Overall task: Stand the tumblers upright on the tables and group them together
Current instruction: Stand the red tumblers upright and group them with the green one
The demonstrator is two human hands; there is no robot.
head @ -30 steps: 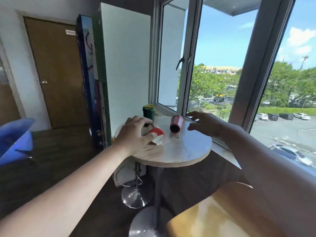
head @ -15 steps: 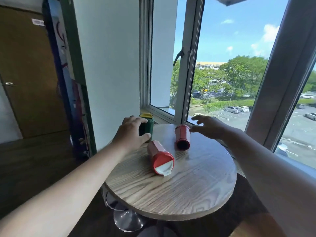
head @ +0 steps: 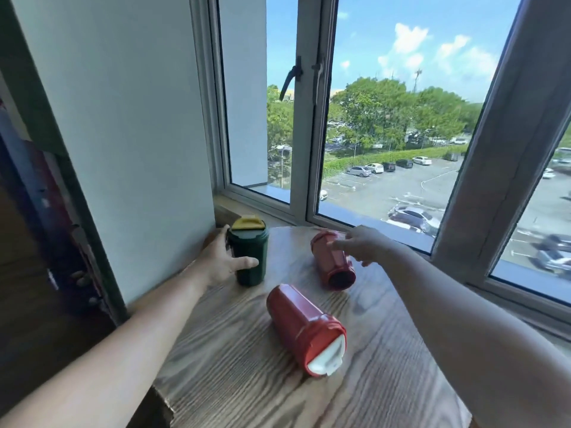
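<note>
A dark green tumbler (head: 251, 257) with a yellow lid stands upright at the far left of the round wooden table (head: 247, 381). My left hand (head: 221, 261) wraps around its left side, thumb across the front. A bright red tumbler (head: 301, 325) with a white lid lies on its side in the middle, lid toward me. A darker red tumbler (head: 332, 264) lies on its side farther back, its dark end toward me. My right hand (head: 360, 244) hovers at its top right with fingers spread, touching or nearly touching it.
A white wall panel (head: 123, 134) rises just left of the table. A window frame (head: 309, 118) and sill (head: 386, 230) run along the back and right, close behind the tumblers. Dark floor lies to the left.
I have come closer to the table. My left hand left the bright red tumbler and closed around the green one. My right hand stays by the darker red tumbler.
</note>
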